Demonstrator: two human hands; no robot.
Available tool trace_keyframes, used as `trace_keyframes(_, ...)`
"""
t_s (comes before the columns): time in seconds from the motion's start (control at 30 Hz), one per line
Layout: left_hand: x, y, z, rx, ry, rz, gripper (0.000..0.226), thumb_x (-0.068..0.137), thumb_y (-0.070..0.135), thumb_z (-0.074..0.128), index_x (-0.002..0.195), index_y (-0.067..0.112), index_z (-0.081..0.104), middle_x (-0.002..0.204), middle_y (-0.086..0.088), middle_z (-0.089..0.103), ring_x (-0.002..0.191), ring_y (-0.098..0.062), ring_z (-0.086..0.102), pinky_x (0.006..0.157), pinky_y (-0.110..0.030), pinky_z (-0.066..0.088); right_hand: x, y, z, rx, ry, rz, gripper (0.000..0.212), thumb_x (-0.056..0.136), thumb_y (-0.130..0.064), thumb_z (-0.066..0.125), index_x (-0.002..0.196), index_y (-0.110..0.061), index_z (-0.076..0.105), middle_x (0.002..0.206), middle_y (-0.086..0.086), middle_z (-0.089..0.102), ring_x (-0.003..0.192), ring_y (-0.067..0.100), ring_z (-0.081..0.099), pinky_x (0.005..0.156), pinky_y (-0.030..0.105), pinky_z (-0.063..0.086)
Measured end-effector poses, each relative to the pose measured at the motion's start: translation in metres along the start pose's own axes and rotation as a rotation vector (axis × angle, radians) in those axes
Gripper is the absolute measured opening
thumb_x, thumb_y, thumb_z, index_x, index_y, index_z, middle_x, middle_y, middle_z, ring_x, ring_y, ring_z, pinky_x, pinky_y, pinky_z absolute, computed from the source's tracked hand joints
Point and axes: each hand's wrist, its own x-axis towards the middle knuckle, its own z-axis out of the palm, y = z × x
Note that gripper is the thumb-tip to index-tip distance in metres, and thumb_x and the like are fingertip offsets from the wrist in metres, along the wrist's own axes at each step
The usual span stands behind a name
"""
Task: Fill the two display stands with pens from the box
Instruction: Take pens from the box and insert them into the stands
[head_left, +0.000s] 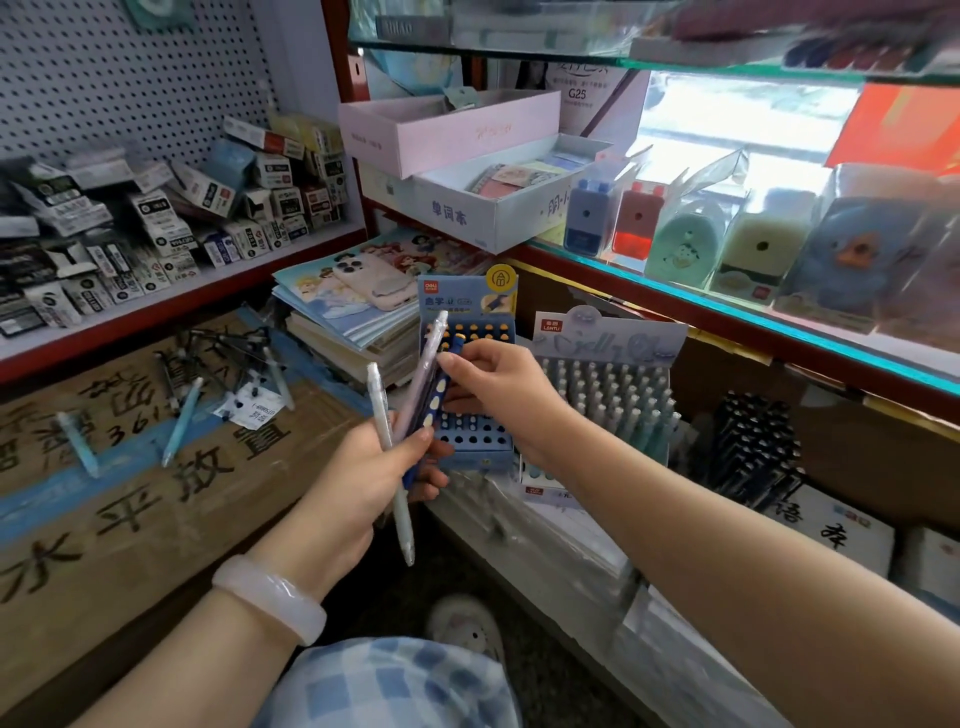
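Note:
My left hand (363, 478) grips a small bunch of pens (395, 431): a pale translucent one, a pinkish one and a dark blue one with yellow dots. My right hand (493, 389) pinches the top of the dark blue pen (445, 364), right in front of the blue display stand (470, 447) with rows of round holes, some filled at the back. To its right stands a second display stand (608, 395), packed with pale blue-capped pens. Loose pale blue pens (182, 426) lie on a taped cardboard box (130, 493) at the left.
A stack of notebooks with a phone (371, 280) on top sits behind the blue stand. Dark pens (753, 452) fill a holder at the right. Small refill boxes (156, 223) crowd the left shelf. Pencil sharpeners (691, 239) line a glass shelf above.

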Motion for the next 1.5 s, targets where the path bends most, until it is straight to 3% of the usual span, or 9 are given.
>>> trace_keyframes(0.1,-0.002,0.001,0.001,-0.075,0.033,-0.037,0.011,0.096,0.009,0.045,0.093,0.011,0.055,0.069,-0.008,0.066,0.05,-0.014,0.064,0.048,-0.024,0.055,0.0,-0.003,-0.01,0.094,0.062,0.039,0.02,0.095,-0.017,0.054,0.103,0.0,0.061,0.094,0.015,0.068,0.084,0.017,0.066,0.072,0.022,0.058)
trace_keyframes(0.23,0.002,-0.005,-0.009,-0.058,0.197,-0.051,0.016,0.098,0.009,0.042,0.108,0.002,0.05,0.082,-0.012,0.062,0.066,-0.023,0.063,0.046,-0.025,0.055,0.004,-0.007,-0.034,0.194,0.176,0.008,0.02,0.096,-0.01,0.051,0.111,0.0,0.06,0.096,0.009,0.066,0.086,0.013,0.065,0.069,0.016,0.056)
trace_keyframes(0.4,0.011,-0.009,-0.022,-0.112,0.283,-0.097,0.018,0.098,0.009,0.042,0.112,0.0,0.049,0.086,-0.014,0.061,0.069,-0.025,0.062,0.046,-0.026,0.056,0.014,0.01,-0.054,-0.406,0.302,-0.093,0.015,0.093,-0.014,0.057,0.102,-0.007,0.067,0.094,0.008,0.069,0.09,0.019,0.066,0.082,0.031,0.057)
trace_keyframes(0.47,0.014,-0.01,-0.022,-0.11,0.279,-0.109,0.018,0.097,0.01,0.043,0.111,0.002,0.05,0.087,-0.013,0.062,0.07,-0.025,0.063,0.047,-0.026,0.056,0.018,0.019,-0.053,-0.541,0.302,-0.132,0.014,0.092,-0.015,0.058,0.102,-0.009,0.067,0.093,0.007,0.069,0.086,0.019,0.066,0.083,0.039,0.055)
trace_keyframes(0.63,0.018,-0.014,-0.025,-0.104,0.262,-0.119,0.018,0.097,0.011,0.044,0.112,0.003,0.05,0.088,-0.013,0.063,0.07,-0.024,0.063,0.048,-0.026,0.056,0.026,0.033,-0.047,-0.664,0.275,-0.182,0.015,0.092,-0.015,0.058,0.105,-0.008,0.059,0.1,0.007,0.067,0.093,0.018,0.063,0.084,0.039,0.054)
trace_keyframes(0.8,0.023,-0.019,-0.028,-0.121,0.253,-0.128,0.017,0.097,0.01,0.043,0.11,0.003,0.051,0.087,-0.014,0.063,0.068,-0.024,0.063,0.045,-0.024,0.055,0.032,0.04,-0.044,-0.67,0.278,-0.214,0.006,0.091,-0.015,0.059,0.093,-0.011,0.055,0.096,0.008,0.068,0.09,0.021,0.064,0.082,0.043,0.053)
trace_keyframes(1.07,0.024,-0.023,-0.026,-0.119,0.257,-0.152,0.014,0.097,0.01,0.044,0.106,0.004,0.052,0.088,-0.014,0.063,0.069,-0.024,0.063,0.046,-0.025,0.056,0.037,0.045,-0.045,-0.67,0.298,-0.205,0.011,0.092,-0.017,0.058,0.097,-0.007,0.055,0.095,0.008,0.069,0.088,0.02,0.064,0.079,0.043,0.054)
trace_keyframes(1.33,0.024,-0.024,-0.024,-0.128,0.248,-0.159,0.011,0.097,0.011,0.043,0.1,0.007,0.053,0.087,-0.013,0.063,0.066,-0.022,0.063,0.046,-0.025,0.056,0.041,0.047,-0.042,-0.938,0.177,-0.114,0.021,0.093,-0.026,0.057,0.104,-0.008,0.057,0.098,0.011,0.067,0.091,0.028,0.062,0.078,0.042,0.052)
trace_keyframes(1.5,0.023,-0.024,-0.026,-0.142,0.246,-0.126,0.01,0.096,0.01,0.044,0.097,0.006,0.054,0.084,-0.014,0.063,0.055,-0.016,0.064,0.044,-0.023,0.054,0.035,0.044,-0.042,-0.842,0.212,-0.204,0.028,0.093,-0.019,0.057,0.12,-0.015,0.05,0.105,0.01,0.067,0.091,0.025,0.063,0.078,0.042,0.054)
